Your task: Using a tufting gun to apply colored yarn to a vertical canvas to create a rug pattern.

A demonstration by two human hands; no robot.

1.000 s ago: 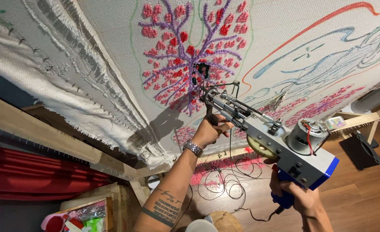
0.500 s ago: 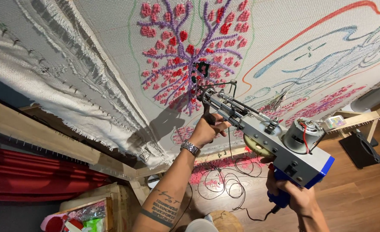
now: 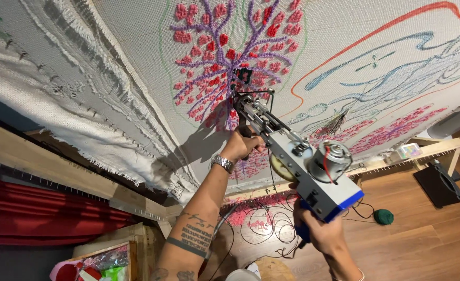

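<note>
A grey and blue tufting gun (image 3: 297, 156) presses its needle tip against a white cloth (image 3: 136, 57) stretched on a wooden frame. The tip sits at the base of a purple and red branching tuft pattern (image 3: 224, 57). My left hand (image 3: 244, 145) grips the gun's front handle; a metal watch is on that wrist. My right hand (image 3: 318, 231) holds the blue rear grip below the motor. Yarn runs along the gun's top toward the needle.
The wooden frame beam (image 3: 58, 177) runs along the left with tack strips. Drawn outlines in orange and blue, with pink tufted patches (image 3: 396, 125), fill the cloth's right side. A tangle of cable and a green yarn ball (image 3: 383, 216) lie on the wood floor. A black box (image 3: 440, 184) stands right.
The gun and both hands have shifted slightly left along the cloth, with the needle still at the base of the purple pattern.
</note>
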